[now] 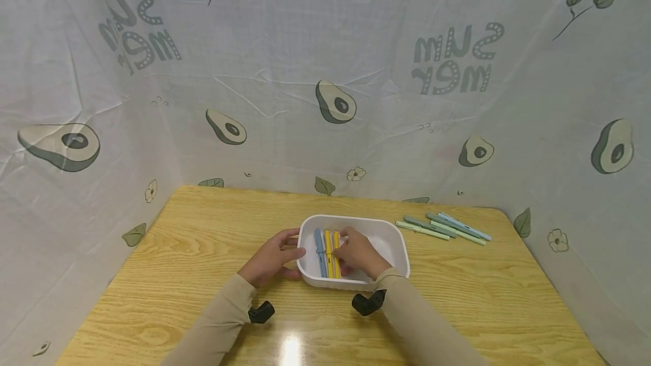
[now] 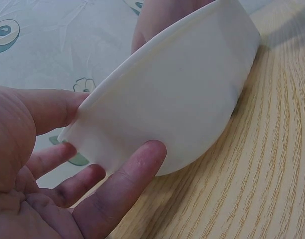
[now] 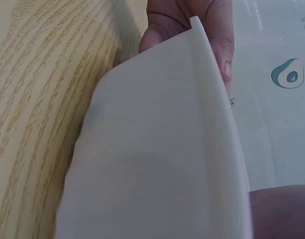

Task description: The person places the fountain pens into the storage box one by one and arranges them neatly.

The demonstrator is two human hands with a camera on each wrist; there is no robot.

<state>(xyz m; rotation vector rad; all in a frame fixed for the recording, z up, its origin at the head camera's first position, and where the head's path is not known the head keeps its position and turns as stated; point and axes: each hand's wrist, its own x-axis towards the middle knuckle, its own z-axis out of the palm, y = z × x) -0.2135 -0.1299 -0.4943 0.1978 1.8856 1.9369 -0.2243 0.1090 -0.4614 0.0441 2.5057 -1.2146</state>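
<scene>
Two pinches: left grip (image 1: 273,257) on tray (image 1: 389,247) edge, right grip (image 1: 360,253) on rightmost yellow pen (image 1: 337,268) (open tray floor rightward).

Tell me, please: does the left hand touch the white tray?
Touching. The left wrist view shows it: the left hand has its thumb lapped over the rim of the white tray.

The left sleeve (image 1: 216,323) and right sleeve (image 1: 424,321) are long, beige and softly creased, the cuffs ending at the wrists. Near each wrist sits 1 small black fitting (image 1: 261,312), stubby and bent. The 2 hands (image 1: 274,256) are bare.
</scene>
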